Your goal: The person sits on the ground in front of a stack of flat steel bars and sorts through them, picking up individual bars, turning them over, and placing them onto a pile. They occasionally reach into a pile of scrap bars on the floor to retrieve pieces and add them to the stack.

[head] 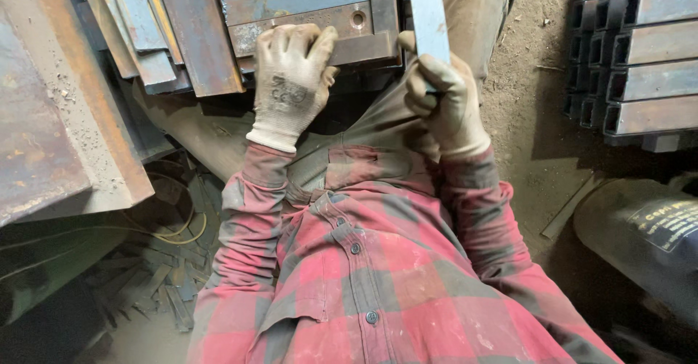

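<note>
Both my hands wear pale knit gloves, and my sleeves are red and grey plaid. My left hand (292, 80) lies palm down on a rusty steel plate (305, 4) with a round hole near its right end, fingers curled over its near edge. My right hand (442, 102) is closed around a narrow flat blue-grey metal bar (427, 11) that points away from me, up out of the view.
Several rusty flat steel strips (156, 26) lean at the upper left beside a large rusted sheet (51, 117). Stacked steel channel sections (643, 51) sit at the upper right on a dirt floor (531, 102). A dark cylinder (640, 240) lies at the right. Scrap offcuts (163, 284) and a yellow wire lie lower left.
</note>
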